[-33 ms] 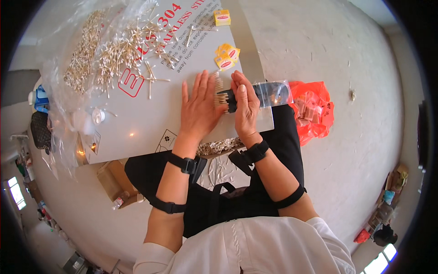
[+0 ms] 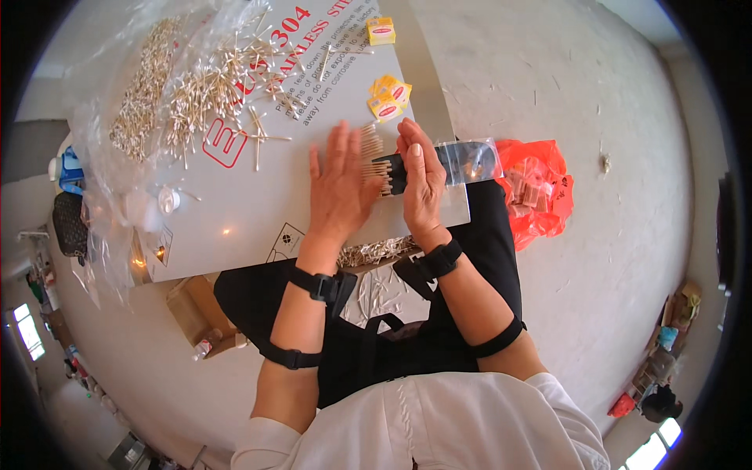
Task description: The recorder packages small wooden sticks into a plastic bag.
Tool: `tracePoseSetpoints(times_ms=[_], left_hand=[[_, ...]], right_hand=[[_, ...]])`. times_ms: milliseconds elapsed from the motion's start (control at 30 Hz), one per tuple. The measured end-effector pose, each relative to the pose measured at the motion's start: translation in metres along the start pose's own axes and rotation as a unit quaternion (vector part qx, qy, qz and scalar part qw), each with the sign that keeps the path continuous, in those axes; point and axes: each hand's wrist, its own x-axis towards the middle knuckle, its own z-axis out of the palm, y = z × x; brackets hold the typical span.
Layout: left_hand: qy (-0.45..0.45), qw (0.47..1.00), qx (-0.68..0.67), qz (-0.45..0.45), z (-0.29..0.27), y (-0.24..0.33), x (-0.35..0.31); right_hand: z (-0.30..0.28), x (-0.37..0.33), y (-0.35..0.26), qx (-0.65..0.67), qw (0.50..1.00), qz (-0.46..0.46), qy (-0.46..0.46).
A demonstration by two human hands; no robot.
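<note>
A row of cotton swabs (image 2: 374, 145) lies on the grey sheet-topped table, their tips at the mouth of a clear plastic bag (image 2: 475, 160) with a dark piece inside. My left hand (image 2: 339, 188) is slightly blurred, fingers stretched out, at the left ends of the swabs; whether it touches them I cannot tell. Standing on its edge across the bag, my right hand (image 2: 424, 178) grips it, thumb uppermost and fingers close together. Its palm side and the bag beneath are partly hidden. Several yellow packets (image 2: 388, 98) lie just beyond the hands.
Loose cotton swabs (image 2: 205, 98) heap at the far left beside crumpled clear film (image 2: 98, 117). A small yellow box (image 2: 381, 30) sits at the back. Right of the table is a red plastic bag (image 2: 536, 188). Below the table edge are more swabs (image 2: 376, 252) and a cardboard box (image 2: 202, 313).
My left hand has drawn slightly left, exposing more of the swabs' left ends. My right hand and the bag stay in place.
</note>
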Motion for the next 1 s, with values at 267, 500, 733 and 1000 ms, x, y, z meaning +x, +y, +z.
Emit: tracePoseSetpoints(times_ms=[267,500,733,1000], left_hand=[[0.240,0.851,-0.439,-0.163,0.020,0.005,0.019],[0.237,0.806,-0.521,-0.151,0.020,-0.004,0.025],[0.241,0.768,-0.576,-0.140,0.016,0.010,-0.020],[0.254,0.729,-0.614,-0.161,0.022,0.031,-0.018]], right_hand=[[0.008,0.034,0.015,-0.058,0.995,-0.039,-0.065],[0.013,0.027,0.014,-0.067,0.994,-0.020,-0.079],[-0.008,-0.002,0.002,-0.029,0.999,-0.021,0.002],[0.002,0.005,0.017,-0.023,0.999,-0.011,-0.043]])
